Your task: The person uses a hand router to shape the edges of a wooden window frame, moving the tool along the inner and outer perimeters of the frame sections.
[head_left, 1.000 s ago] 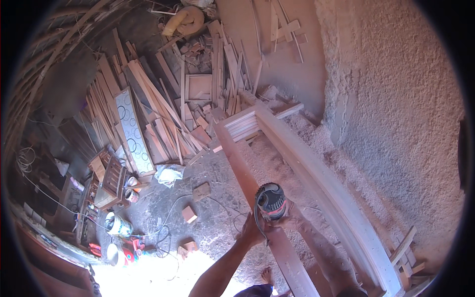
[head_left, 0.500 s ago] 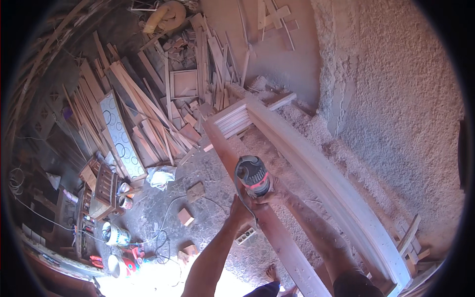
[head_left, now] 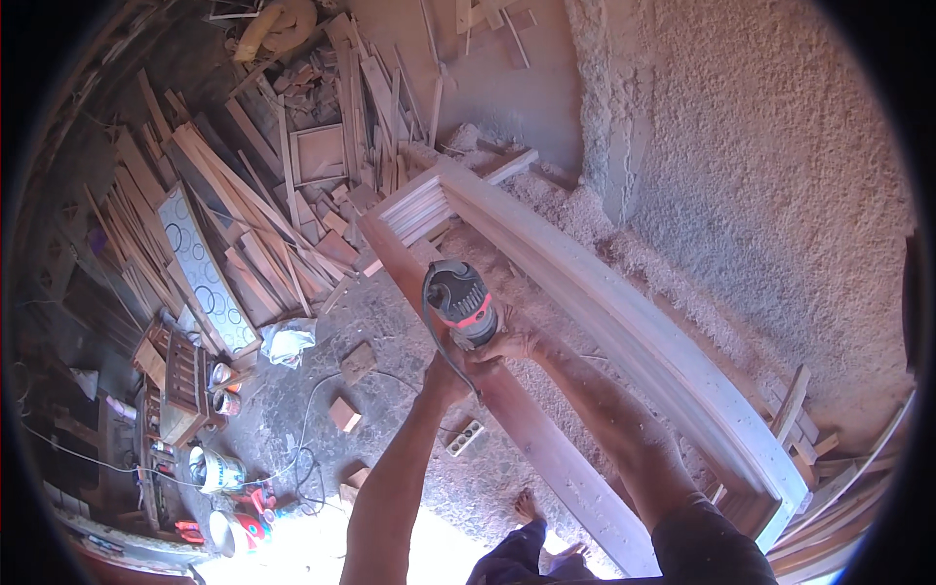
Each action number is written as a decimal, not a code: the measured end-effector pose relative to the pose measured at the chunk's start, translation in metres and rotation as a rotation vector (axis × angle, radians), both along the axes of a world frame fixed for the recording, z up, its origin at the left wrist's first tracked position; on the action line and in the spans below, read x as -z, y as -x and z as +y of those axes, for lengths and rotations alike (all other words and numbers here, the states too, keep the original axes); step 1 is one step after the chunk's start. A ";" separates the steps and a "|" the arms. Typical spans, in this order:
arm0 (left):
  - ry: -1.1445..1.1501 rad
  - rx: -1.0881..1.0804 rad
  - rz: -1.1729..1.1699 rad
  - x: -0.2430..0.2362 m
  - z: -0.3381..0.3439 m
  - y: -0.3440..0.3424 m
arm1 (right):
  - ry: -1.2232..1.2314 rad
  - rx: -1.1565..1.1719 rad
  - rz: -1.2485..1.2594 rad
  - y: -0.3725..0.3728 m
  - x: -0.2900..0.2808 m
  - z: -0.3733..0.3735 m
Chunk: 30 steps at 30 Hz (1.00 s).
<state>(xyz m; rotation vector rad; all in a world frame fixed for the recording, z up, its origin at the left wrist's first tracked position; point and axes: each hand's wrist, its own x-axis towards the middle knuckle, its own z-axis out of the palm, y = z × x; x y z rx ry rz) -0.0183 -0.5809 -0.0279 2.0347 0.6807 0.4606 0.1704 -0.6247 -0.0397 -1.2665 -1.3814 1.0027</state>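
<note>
A wood router [head_left: 462,295], black and grey with a red band, stands on the near long beam [head_left: 556,453] of a large wooden frame. My left hand [head_left: 449,378] is closed at the router's lower left side, beside its dark cord. From the right, my right hand [head_left: 512,341] wraps around the lower body of the same tool. The router's bit and base are hidden by the hands and the body. Across the frame, the moulded far beam [head_left: 624,322] runs roughly alongside, joined at the far end by a short grooved crosspiece [head_left: 414,208].
Scrap boards [head_left: 244,195] lean in a heap at the far left. A power strip [head_left: 465,438] and wood blocks [head_left: 344,414] lie on the floor, with buckets [head_left: 216,471] at left. Shavings [head_left: 653,258] lie along the rough wall [head_left: 751,175] at right. A bare foot [head_left: 527,505] shows below.
The whole view has shifted, so frame, router and hands sit further left and higher in the picture. Both hands keep their hold; the router's place on the beam is nearly the same.
</note>
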 end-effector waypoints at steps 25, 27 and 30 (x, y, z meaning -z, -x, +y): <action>0.600 0.053 -0.194 0.047 -0.255 0.010 | -0.004 0.009 0.032 0.014 -0.026 -0.288; 0.889 0.025 -0.342 0.064 -0.250 0.008 | 0.016 -0.024 0.090 0.015 -0.031 -0.296; 0.877 0.033 -0.390 0.062 -0.272 0.002 | 0.001 0.005 0.038 0.009 -0.021 -0.310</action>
